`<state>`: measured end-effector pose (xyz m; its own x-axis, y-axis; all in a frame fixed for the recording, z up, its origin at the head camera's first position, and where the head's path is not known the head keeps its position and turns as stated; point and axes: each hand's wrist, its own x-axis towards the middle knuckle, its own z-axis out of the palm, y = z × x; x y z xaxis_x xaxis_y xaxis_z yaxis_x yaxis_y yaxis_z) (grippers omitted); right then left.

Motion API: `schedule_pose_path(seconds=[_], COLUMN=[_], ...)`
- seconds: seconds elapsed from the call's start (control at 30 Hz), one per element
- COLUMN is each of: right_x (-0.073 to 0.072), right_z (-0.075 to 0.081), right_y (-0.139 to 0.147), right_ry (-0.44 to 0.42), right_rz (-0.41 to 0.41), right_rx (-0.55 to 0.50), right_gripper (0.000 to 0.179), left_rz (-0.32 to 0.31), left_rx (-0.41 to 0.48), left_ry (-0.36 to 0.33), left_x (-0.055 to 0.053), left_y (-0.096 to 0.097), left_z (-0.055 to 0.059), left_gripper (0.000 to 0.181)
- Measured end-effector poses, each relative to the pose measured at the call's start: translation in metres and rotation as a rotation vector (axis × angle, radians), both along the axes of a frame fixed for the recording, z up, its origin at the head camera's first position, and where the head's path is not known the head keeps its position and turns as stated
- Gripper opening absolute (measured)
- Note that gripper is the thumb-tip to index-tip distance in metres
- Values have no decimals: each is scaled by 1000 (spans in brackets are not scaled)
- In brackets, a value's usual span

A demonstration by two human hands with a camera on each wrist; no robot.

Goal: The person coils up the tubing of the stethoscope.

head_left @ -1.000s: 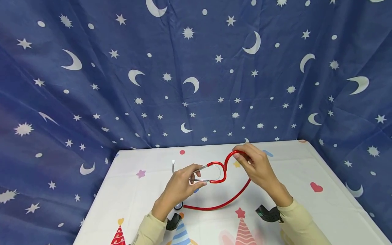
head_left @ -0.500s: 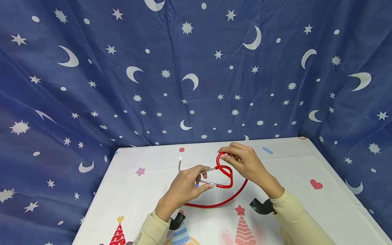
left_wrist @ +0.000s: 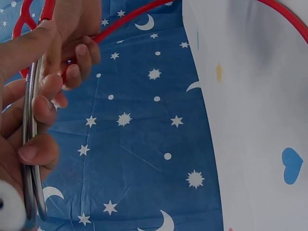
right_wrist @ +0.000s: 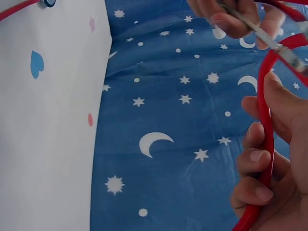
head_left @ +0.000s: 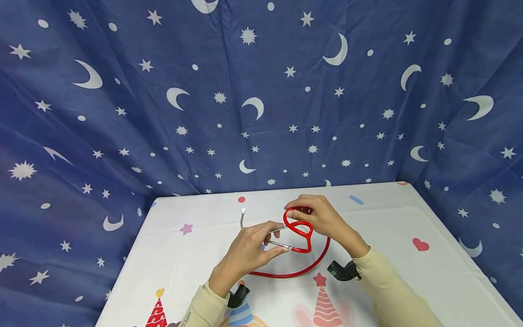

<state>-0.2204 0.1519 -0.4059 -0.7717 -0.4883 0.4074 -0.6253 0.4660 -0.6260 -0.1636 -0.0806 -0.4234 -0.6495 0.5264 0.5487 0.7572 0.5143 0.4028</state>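
Note:
A stethoscope with red tubing [head_left: 282, 275] and metal ear tubes [left_wrist: 30, 110] is held above the table between both hands. My left hand [head_left: 250, 249] grips the ear tubes, fingers curled round them in the left wrist view. One white ear tip [head_left: 243, 210] sticks up behind that hand. Close to the Y-shaped fork, my right hand [head_left: 320, 217] pinches the red tube, which bends in a loop over the fork. Its fingers [right_wrist: 255, 161] wrap the tube in the right wrist view. The chest piece [right_wrist: 48, 2] lies on the table, hidden behind the left arm in the head view.
A white table cover [head_left: 392, 227] with printed party hats, hearts and stars lies below the hands. Behind it hangs a dark blue curtain [head_left: 220, 150] with moons and stars. Black wrist devices [head_left: 342, 271] hang under both forearms.
My right hand has moved left and slightly down, bringing the red tube over the fork into a tighter loop. My left hand has shifted a little to the right with the ear tubes.

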Motion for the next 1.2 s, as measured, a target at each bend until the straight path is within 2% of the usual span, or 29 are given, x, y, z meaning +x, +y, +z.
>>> schedule_pose_path(seconds=[0.17,0.3,0.37,0.5,0.57,0.83,0.93,1.07,1.2], right_x=[0,3,6,15,19,39,47,59,72], right_z=[-3,-10,-14,-22,-26,-37,-38,-34,-26], right_y=[-3,-5,-6,-11,-14,-22,-22,-22,-24], right_ry=[-56,-84,-107,-156,-162,-99,-76,-55,-30], right_rz=[8,-2,-20,-71,-94,-96,-106,-98,-89], right_rx=[-28,-50,-53,-49,-45,21,57,81,93], right_gripper=[17,19,22,10,9,9,16,27,31], left_rz=[8,40,61,94,115,214,245,268,284], left_rx=[64,125,146,171,187,277,298,299,293], left_ry=[30,74,86,89,89,69,50,35,21], left_x=[1,-1,-1,-3,-3,-4,-5,-6,-6], left_y=[1,0,0,-1,-1,-4,-5,-8,-9], left_z=[2,3,3,3,3,5,6,6,6], left_gripper=[49,53,54,56,55,53,53,52,51])
